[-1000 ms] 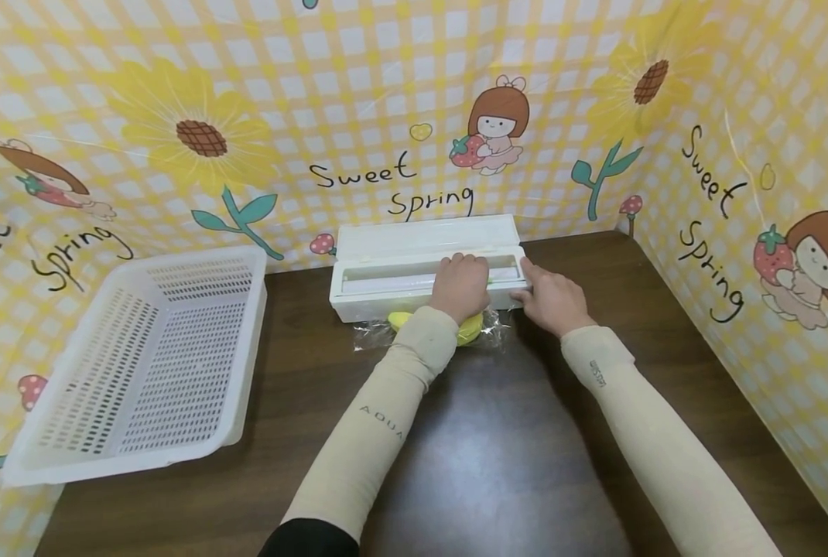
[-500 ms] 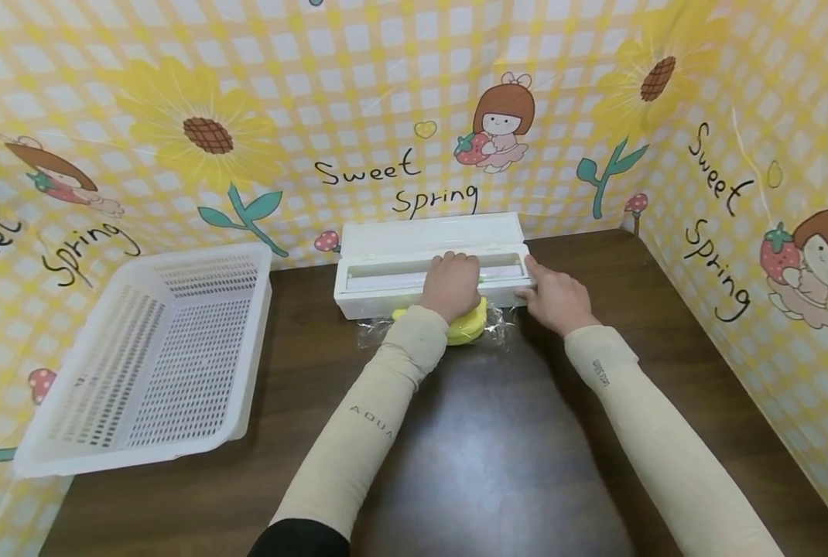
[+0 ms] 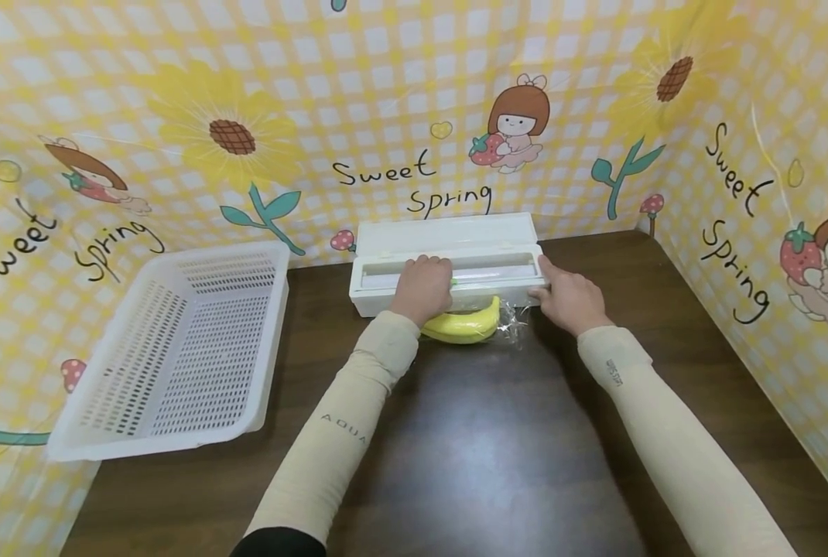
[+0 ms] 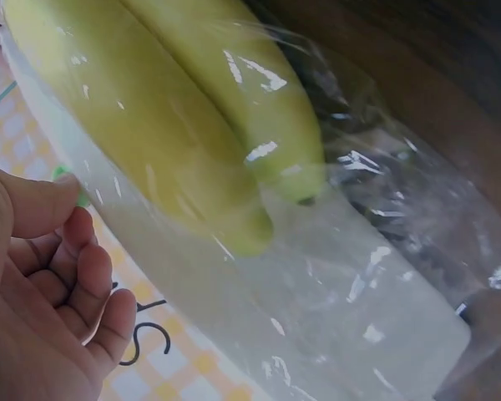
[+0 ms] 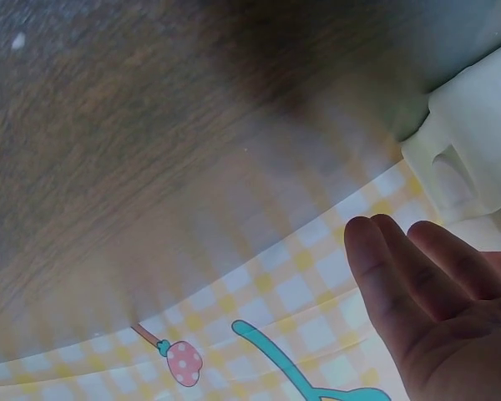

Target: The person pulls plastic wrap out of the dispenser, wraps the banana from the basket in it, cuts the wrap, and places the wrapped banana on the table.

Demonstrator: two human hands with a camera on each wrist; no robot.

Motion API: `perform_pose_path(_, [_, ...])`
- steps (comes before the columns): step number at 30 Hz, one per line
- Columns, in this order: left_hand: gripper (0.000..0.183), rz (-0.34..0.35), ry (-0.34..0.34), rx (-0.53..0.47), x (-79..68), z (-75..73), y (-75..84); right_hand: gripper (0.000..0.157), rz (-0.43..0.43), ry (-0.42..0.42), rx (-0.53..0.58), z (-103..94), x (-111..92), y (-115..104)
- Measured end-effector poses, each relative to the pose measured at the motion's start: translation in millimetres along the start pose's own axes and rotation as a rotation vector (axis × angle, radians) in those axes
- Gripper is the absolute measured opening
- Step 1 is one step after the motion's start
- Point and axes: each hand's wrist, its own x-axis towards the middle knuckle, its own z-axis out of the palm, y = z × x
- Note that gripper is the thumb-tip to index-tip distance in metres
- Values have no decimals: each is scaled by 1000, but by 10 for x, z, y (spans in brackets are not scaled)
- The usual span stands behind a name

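Observation:
A white cling film dispenser (image 3: pixel 376 302) stands at the back of the table with its lid raised and a roll inside. Along its front edge, left of the middle, my left hand (image 3: pixel 424 288) pinches a small green cutter slider (image 4: pixel 79 190) between thumb and curled fingers. My right hand (image 3: pixel 571 300) grips the dispenser's right end, thumb at the front; in the right wrist view several fingers extend beside the dispenser (image 5: pixel 478 125). Yellow bananas (image 3: pixel 466 325) lie against the front wall, covered by clear cling film (image 3: pixel 514 321) that spreads past their tips. My left hand hides their left part.
A white perforated plastic basket (image 3: pixel 264 387) stands on the left of the brown wooden table (image 3: pixel 484 449). Yellow checked cloth (image 3: pixel 386 93) with printed figures hangs close behind the dispenser and along both sides.
My left hand has slid leftward along the dispenser's front edge with the green slider, uncovering more of the bananas. My right hand keeps its grip on the right end. The head view has shifted slightly.

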Motion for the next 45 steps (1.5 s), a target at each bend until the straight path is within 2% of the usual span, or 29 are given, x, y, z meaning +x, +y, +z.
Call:
perform_pose_path(5, [8,8,1,20,-37,32,-73,69,-6,-5,1,34,-9,-18])
perform_pose_path(13, [7,9,-1,23,-129,-68,-190,68,-22,13,-15,54,16,-92])
perform_pose_path(16, [6,-7,10,9,-187,-84,-332,67,-24,28,-13,40,21,-101])
perform_pose_path(22, [7,-93,67,-19,-334,-47,-693,66,-2,50,-20,-32,-7,-41])
perform_pose_path(25, [13,-97,79,-33,-372,-27,-778,65,7,49,-17,-39,-23,-8])
perform_pose_path(29, [7,-90,82,-1,-429,-16,-879,65,9,38,-10,10,-13,-31])
perform_pose_path(35, [8,-131,102,-20,-577,-3,-1102,65,22,33,-7,48,-19,-41])
perform_pose_path(38, [13,-139,109,-29,-599,9,-1140,65,25,30,-6,46,-39,-15])
perform_pose_path(45, [6,-133,112,-7,-615,13,-1196,64,19,24,-10,18,-46,-42])
